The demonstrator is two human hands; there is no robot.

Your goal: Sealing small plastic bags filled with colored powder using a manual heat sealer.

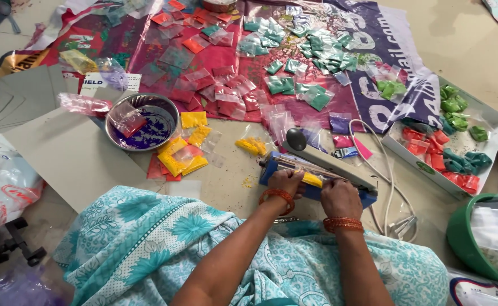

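A small yellow powder packet (pixel 312 179) is pinched from both sides at the blue heat sealer (pixel 322 170), which lies on the floor. The left hand (pixel 285 182) is closed on the packet's left end and the right hand (pixel 339 197) on its right end, so that the open mouth appears to be kept flat and stretched across the sealing bar. The sealer's arm, with its single black knob (pixel 296 139), is seen raised at an angle just beyond the hands, leaving the bar free.

To the left of the left hand, one steel bowl (pixel 142 120) with purple powder is set, and a loose heap of yellow packets (pixel 182 156), perhaps five or six, lies between it and the sealer. Further beyond the hands, red packets (pixel 226 93) and green packets (pixel 302 62) are spread in separate patches, too many to be counted, apparently sorted by colour. To the right of the right hand, one shallow white box (pixel 490 116) is filled with red and green packets, and the rim of one green tub (pixel 458 238) is seen nearer. One white cord (pixel 384 170) runs from the sealer.
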